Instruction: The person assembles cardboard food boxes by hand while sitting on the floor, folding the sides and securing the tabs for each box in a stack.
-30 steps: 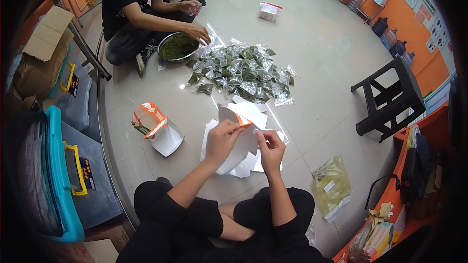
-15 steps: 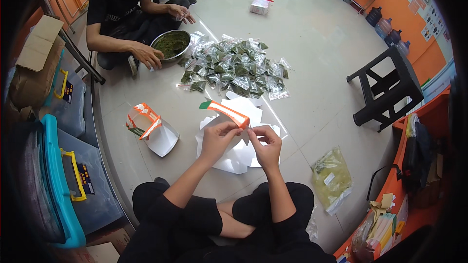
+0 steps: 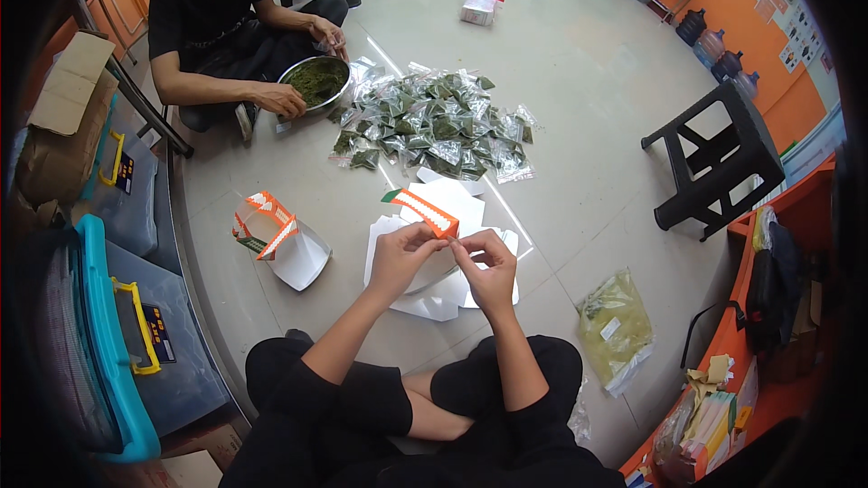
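Note:
Above a pile of flat white card sheets [image 3: 466, 206], both my hands pinch an orange card piece [image 3: 425, 211] with a white zigzag pattern and a green end. My left hand [image 3: 398, 260] grips it near its lower corner, fingers closed. Close beside it, my right hand [image 3: 488, 271] has thumb and fingertips pressed together at the same corner; the fingertips partly hide the fold. To the left stands a folded paper box [image 3: 306, 260], white at one side, with orange, white and green strips bent upward. Small clear bags of green flakes [image 3: 434, 126] lie heaped beyond the sheets.
A co-worker's hand [image 3: 282, 101] is at a metal bowl [image 3: 350, 83] of green flakes, far left. Lidded plastic bins [image 3: 163, 343] line the left side. On the right are a large bag [image 3: 617, 330] and a black stool [image 3: 723, 158]. A white packet [image 3: 479, 9] lies far off.
The orange piece has shifted slightly right and tilted more steeply, and my right hand has drawn a little closer to my left. The co-worker's farther hand has come in toward the bowl.

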`<action>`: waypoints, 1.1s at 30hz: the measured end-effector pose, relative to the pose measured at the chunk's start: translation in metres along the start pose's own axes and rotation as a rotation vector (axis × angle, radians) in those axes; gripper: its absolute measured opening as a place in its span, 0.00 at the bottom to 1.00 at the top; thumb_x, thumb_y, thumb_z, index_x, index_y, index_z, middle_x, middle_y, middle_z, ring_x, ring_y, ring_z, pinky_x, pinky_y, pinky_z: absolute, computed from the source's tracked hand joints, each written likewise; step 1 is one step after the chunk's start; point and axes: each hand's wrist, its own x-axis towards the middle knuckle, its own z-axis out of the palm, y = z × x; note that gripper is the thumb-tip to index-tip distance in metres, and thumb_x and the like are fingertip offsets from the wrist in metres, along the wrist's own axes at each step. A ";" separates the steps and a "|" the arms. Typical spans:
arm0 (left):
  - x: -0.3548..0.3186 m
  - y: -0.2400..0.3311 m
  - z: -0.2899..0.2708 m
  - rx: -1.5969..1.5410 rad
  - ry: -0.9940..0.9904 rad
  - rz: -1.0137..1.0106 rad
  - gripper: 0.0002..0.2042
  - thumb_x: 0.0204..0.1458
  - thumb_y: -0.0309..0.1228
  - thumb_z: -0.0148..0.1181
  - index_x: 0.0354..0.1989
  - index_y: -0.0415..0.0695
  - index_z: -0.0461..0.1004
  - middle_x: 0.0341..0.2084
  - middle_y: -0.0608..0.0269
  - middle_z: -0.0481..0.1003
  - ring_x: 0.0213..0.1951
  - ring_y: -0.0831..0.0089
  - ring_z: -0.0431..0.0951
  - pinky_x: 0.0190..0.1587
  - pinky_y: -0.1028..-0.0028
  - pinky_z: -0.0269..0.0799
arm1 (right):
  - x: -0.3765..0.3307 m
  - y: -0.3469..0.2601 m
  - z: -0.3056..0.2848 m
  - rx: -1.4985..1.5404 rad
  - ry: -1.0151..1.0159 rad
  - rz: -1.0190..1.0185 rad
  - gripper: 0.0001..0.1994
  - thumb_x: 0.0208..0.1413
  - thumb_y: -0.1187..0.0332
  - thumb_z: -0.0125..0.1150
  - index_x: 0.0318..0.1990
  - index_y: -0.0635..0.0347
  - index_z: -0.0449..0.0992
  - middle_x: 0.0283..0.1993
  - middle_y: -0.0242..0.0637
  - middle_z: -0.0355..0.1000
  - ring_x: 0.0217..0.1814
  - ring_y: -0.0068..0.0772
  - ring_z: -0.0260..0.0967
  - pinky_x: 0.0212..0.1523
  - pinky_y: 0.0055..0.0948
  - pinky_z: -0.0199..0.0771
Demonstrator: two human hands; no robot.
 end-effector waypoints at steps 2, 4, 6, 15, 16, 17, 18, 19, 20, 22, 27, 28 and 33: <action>0.001 -0.002 0.001 0.021 -0.023 -0.003 0.04 0.48 0.26 0.62 0.30 0.38 0.78 0.25 0.64 0.79 0.31 0.81 0.77 0.37 0.79 0.71 | 0.001 0.001 -0.002 -0.014 0.003 0.002 0.03 0.48 0.75 0.64 0.28 0.62 0.76 0.30 0.30 0.69 0.30 0.17 0.68 0.29 0.16 0.68; 0.001 -0.001 0.001 0.042 -0.031 0.002 0.05 0.48 0.26 0.62 0.30 0.38 0.77 0.25 0.63 0.79 0.31 0.80 0.78 0.36 0.80 0.72 | 0.001 0.002 -0.003 -0.018 -0.007 -0.001 0.03 0.48 0.75 0.64 0.27 0.62 0.76 0.30 0.29 0.69 0.30 0.16 0.68 0.29 0.16 0.67; 0.000 -0.001 0.002 0.065 -0.038 0.008 0.05 0.48 0.26 0.62 0.30 0.38 0.77 0.25 0.63 0.79 0.30 0.79 0.79 0.35 0.80 0.73 | -0.001 -0.001 -0.003 -0.029 0.003 -0.007 0.03 0.48 0.75 0.64 0.27 0.62 0.75 0.30 0.29 0.69 0.30 0.16 0.68 0.29 0.16 0.67; -0.001 -0.003 -0.004 -0.018 -0.151 -0.016 0.06 0.51 0.27 0.59 0.34 0.37 0.76 0.31 0.63 0.79 0.34 0.77 0.79 0.38 0.81 0.71 | 0.004 0.001 -0.009 0.002 -0.022 0.017 0.03 0.47 0.73 0.64 0.27 0.62 0.76 0.28 0.29 0.70 0.29 0.16 0.68 0.27 0.16 0.66; -0.002 -0.002 -0.005 -0.094 -0.160 -0.071 0.07 0.52 0.27 0.58 0.36 0.37 0.75 0.32 0.62 0.78 0.36 0.76 0.79 0.39 0.80 0.71 | 0.004 0.001 -0.010 -0.003 -0.035 0.021 0.04 0.47 0.72 0.64 0.27 0.62 0.76 0.28 0.30 0.71 0.29 0.17 0.69 0.27 0.16 0.67; -0.003 -0.002 -0.006 -0.170 -0.169 -0.125 0.08 0.52 0.27 0.57 0.38 0.36 0.74 0.34 0.62 0.78 0.37 0.75 0.78 0.40 0.80 0.71 | 0.003 0.002 -0.010 -0.003 -0.034 0.023 0.04 0.47 0.72 0.64 0.27 0.62 0.76 0.28 0.30 0.71 0.29 0.17 0.69 0.27 0.16 0.67; -0.003 -0.003 -0.006 -0.170 -0.171 -0.127 0.08 0.52 0.27 0.57 0.38 0.36 0.74 0.34 0.62 0.78 0.37 0.75 0.78 0.40 0.80 0.71 | 0.003 0.002 -0.010 -0.002 -0.056 0.029 0.04 0.47 0.72 0.64 0.27 0.62 0.76 0.27 0.30 0.71 0.29 0.17 0.69 0.27 0.16 0.67; -0.003 -0.005 -0.007 -0.201 -0.171 -0.147 0.08 0.53 0.26 0.56 0.40 0.37 0.74 0.35 0.62 0.78 0.38 0.75 0.78 0.40 0.79 0.71 | 0.002 0.002 -0.009 0.001 -0.079 0.034 0.04 0.47 0.72 0.64 0.26 0.62 0.76 0.27 0.30 0.71 0.29 0.16 0.69 0.27 0.16 0.66; -0.002 -0.007 -0.008 -0.231 -0.170 -0.167 0.09 0.54 0.26 0.55 0.41 0.37 0.73 0.36 0.62 0.77 0.38 0.75 0.77 0.40 0.78 0.72 | 0.002 0.002 -0.009 0.003 -0.079 0.034 0.04 0.47 0.72 0.64 0.26 0.62 0.76 0.27 0.30 0.71 0.29 0.16 0.69 0.27 0.16 0.66; -0.001 -0.014 -0.011 -0.208 -0.187 -0.167 0.09 0.54 0.26 0.55 0.41 0.37 0.73 0.36 0.62 0.77 0.39 0.75 0.77 0.41 0.77 0.72 | 0.003 0.003 -0.011 -0.001 -0.112 0.045 0.05 0.47 0.72 0.64 0.26 0.62 0.76 0.26 0.30 0.71 0.29 0.16 0.68 0.27 0.16 0.66; -0.001 -0.019 -0.015 -0.151 -0.242 -0.127 0.10 0.53 0.25 0.56 0.43 0.36 0.73 0.37 0.62 0.76 0.40 0.75 0.76 0.42 0.77 0.72 | 0.002 0.005 -0.013 -0.001 -0.161 0.051 0.05 0.46 0.71 0.64 0.25 0.63 0.75 0.27 0.30 0.71 0.28 0.17 0.67 0.28 0.16 0.65; -0.002 -0.018 -0.013 -0.146 -0.244 -0.148 0.11 0.53 0.25 0.55 0.44 0.36 0.73 0.38 0.62 0.76 0.40 0.76 0.76 0.42 0.77 0.72 | 0.002 0.006 -0.013 0.003 -0.169 0.056 0.05 0.46 0.71 0.64 0.25 0.63 0.75 0.26 0.30 0.71 0.28 0.17 0.67 0.28 0.17 0.65; -0.004 -0.020 -0.012 -0.135 -0.254 -0.161 0.13 0.53 0.24 0.54 0.47 0.36 0.72 0.41 0.61 0.75 0.41 0.76 0.75 0.44 0.77 0.71 | 0.002 0.003 -0.016 0.018 -0.203 0.081 0.06 0.47 0.71 0.64 0.25 0.63 0.75 0.26 0.30 0.71 0.29 0.18 0.67 0.29 0.17 0.65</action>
